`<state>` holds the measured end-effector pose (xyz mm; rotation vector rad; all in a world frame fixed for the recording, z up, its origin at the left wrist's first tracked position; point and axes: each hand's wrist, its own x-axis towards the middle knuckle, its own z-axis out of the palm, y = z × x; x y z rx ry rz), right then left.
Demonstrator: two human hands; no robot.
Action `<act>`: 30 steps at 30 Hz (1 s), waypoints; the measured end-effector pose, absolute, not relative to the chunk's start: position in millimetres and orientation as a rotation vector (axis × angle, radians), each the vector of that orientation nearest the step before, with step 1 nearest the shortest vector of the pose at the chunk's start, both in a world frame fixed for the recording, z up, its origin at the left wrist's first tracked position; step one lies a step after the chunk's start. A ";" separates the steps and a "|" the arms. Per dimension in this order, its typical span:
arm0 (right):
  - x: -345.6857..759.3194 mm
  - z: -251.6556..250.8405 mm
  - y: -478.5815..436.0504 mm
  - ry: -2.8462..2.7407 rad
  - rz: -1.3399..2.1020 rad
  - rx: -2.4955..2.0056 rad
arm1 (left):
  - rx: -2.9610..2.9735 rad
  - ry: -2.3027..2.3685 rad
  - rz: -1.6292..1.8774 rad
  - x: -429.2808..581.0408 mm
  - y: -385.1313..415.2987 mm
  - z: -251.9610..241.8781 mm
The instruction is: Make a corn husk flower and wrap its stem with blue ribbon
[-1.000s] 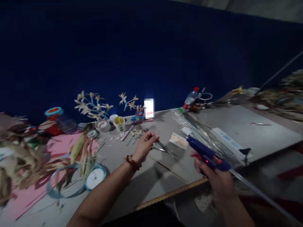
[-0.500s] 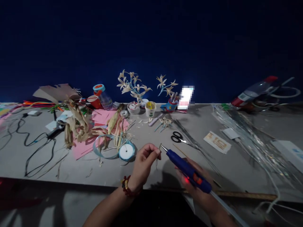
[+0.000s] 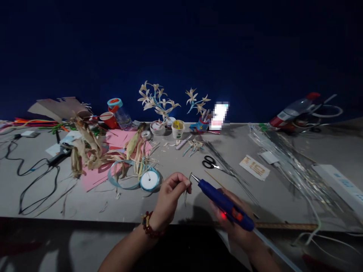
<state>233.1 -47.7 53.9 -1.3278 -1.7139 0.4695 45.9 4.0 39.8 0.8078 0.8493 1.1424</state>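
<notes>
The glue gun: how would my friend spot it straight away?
Start at the grey table, then find the person's right hand near its front edge. It holds the glue gun, whose fat blue body and pointed metal tip set it apart from the black-handled scissors.

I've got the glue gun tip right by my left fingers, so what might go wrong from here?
Burn: the metal nozzle of the glue gun sits close to the fingertips of your left hand. The gun's red light suggests it's powered, so a slip might burn you.

Misplaced glue: the thin strands pinched there look flimsy and could bend away, so glue might land elsewhere.
</notes>
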 end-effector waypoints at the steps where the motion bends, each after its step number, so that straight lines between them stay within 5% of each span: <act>1: 234.2 52.7 -47.3 -1.735 0.453 -1.306 | 0.784 0.836 1.131 45.9 4.1 41.1; 30: 270.5 23.1 -33.8 -2.024 -0.146 -1.067 | 0.467 0.681 0.955 50.8 3.6 57.5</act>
